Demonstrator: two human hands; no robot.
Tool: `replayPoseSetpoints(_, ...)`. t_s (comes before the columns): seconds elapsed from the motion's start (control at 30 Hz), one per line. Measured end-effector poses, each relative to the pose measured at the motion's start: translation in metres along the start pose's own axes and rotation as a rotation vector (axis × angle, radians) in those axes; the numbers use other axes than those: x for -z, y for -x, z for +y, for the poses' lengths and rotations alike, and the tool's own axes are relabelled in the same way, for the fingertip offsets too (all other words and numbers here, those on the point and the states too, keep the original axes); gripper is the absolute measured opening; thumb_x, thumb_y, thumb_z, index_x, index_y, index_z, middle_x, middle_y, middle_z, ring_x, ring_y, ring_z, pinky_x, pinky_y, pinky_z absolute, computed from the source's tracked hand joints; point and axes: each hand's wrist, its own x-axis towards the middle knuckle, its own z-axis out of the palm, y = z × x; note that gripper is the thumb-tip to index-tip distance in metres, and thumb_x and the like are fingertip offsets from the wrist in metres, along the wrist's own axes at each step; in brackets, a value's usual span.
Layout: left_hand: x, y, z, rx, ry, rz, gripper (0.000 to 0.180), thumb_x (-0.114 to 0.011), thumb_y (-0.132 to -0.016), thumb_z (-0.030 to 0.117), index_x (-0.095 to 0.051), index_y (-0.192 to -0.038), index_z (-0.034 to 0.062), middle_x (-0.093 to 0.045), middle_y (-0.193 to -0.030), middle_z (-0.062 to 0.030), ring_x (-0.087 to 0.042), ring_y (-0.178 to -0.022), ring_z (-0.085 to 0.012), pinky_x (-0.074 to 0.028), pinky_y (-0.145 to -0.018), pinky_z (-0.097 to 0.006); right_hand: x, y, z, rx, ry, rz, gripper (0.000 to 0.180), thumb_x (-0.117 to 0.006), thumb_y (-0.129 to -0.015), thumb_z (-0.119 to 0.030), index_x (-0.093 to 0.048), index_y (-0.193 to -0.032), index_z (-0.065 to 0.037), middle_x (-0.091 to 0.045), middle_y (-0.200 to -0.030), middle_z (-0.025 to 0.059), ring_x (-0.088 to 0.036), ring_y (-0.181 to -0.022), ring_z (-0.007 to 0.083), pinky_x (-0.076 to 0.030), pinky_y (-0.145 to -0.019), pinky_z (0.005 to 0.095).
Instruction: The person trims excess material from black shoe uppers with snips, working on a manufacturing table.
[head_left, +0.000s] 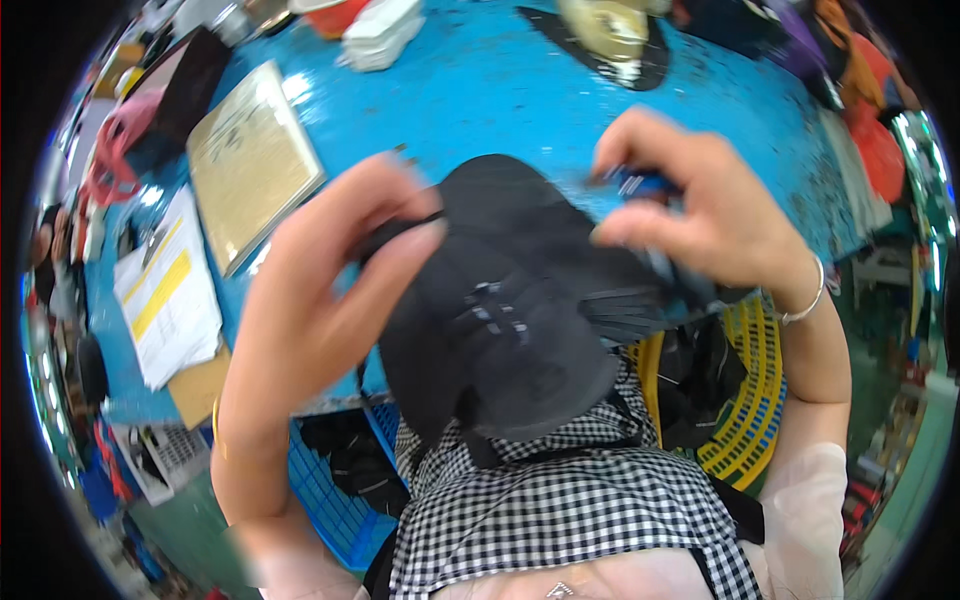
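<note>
A black fabric cap (pixel 500 290) with pale stitched-looking marks lies over the table's front edge and my lap. My left hand (pixel 325 270) is closed at the cap's left side, pinching a dark edge or strap of it between thumb and fingers. To the right of the cap, my right hand (pixel 705 200) is raised, its fingers curled round a small dark blue tool (pixel 648 185). A thin tip seems to point left from the tool, but motion blurs it. Dark pleated fabric (pixel 620 312) spreads below the right hand, against the cap.
The blue table (pixel 470 70) bears a worn notebook (pixel 255 165), papers (pixel 172 290), a white stack (pixel 382 32) and another cap (pixel 610 40) at the back. A blue basket (pixel 345 525) and a yellow basket (pixel 755 400), both holding black items, flank my checkered apron (pixel 560 510).
</note>
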Motion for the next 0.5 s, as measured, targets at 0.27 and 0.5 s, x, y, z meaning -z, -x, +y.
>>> replayPoseSetpoints(0.27, -0.067, 0.069, 0.059, -0.218, 0.219, -0.919, 0.009, -0.061, -0.081, 0.007, -0.054, -0.086, 0.0047, -0.055, -0.076, -0.0077, -0.059, -0.068, -0.0201, -0.046, -0.053, -0.031, 0.059, 0.106, 0.089, -0.479, -0.225, 0.371, 0.013, -0.049, -0.096, -0.017, -0.054, -0.095, -0.006, -0.050, -0.071, -0.0057, -0.039, -0.060, 0.0017, -0.032, -0.053, 0.0180)
replayPoseSetpoints(0.5, -0.181, 0.040, 0.042, -0.474, 0.091, -0.558, 0.014, -0.061, -0.080, 0.003, -0.050, -0.088, 0.0008, -0.046, -0.126, -0.0202, -0.049, -0.112, -0.0354, -0.041, -0.092, -0.043, 0.012, 0.095, 0.135, -0.302, 0.508, 0.516, 0.015, -0.050, -0.091, -0.016, -0.053, -0.101, -0.006, -0.061, -0.094, 0.0118, -0.058, -0.092, 0.0307, -0.044, -0.077, 0.0391)
